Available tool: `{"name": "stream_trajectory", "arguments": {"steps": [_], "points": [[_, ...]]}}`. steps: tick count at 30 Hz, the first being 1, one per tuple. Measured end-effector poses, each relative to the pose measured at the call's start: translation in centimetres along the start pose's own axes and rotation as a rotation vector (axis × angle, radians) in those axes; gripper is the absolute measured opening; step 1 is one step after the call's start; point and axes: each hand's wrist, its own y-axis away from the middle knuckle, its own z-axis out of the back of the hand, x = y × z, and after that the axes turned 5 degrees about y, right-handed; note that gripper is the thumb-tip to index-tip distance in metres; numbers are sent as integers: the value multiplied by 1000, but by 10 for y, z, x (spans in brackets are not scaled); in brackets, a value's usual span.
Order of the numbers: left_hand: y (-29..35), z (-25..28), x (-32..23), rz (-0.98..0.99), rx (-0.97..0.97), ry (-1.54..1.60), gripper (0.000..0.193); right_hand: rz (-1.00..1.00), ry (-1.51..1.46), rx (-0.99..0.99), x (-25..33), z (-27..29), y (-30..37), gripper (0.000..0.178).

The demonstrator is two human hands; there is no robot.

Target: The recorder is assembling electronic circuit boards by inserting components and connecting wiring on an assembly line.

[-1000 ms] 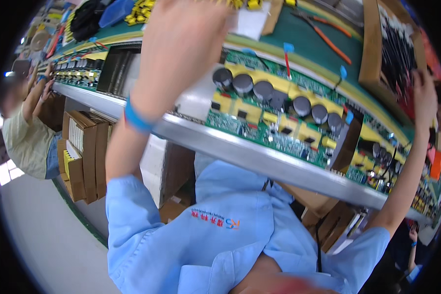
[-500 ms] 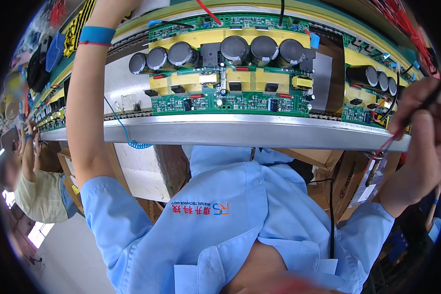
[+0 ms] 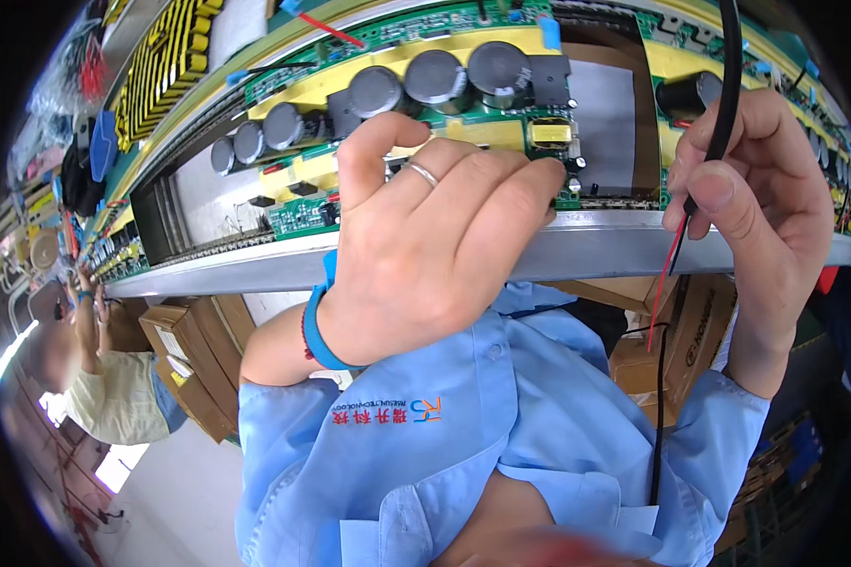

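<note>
My left hand (image 3: 425,236), with a ring and a blue wristband, is over the near part of a green circuit board (image 3: 303,219). Its fingers curl downward and their tips are mostly hidden, so anything in them cannot be made out. Black cylindrical capacitors (image 3: 437,80) stand in a row just beyond the knuckles. On the right, my right hand (image 3: 761,189) pinches a black cable (image 3: 726,85) between thumb and fingers. Thin red and black wires (image 3: 667,269) come out of the cable's lower end and hang in front of the metal rail.
A metal rail (image 3: 596,244) runs along the bench's near edge. Another circuit board (image 3: 667,71) lies at right. Yellow-and-black striped parts (image 3: 165,76) are at far left. Cardboard boxes (image 3: 184,359) stand below the bench. Another person (image 3: 113,387) works further left.
My left hand has come back from the far side of the bench to the near part of the board. My right hand has shifted left with the cable, and the view has turned.
</note>
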Motion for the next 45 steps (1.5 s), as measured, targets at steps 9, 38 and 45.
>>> {"name": "stream_trajectory", "arguments": {"steps": [9,38,45], "points": [[-5,-14,-6,27,106,-42,37,101,9,-152,-9,-7,14,39],[-2,8,-26,716,55,1226,16,85,34,122,31,-27,0,18],[17,23,-17,530,-160,996,17,240,209,169,48,-53,-4,23]]}}
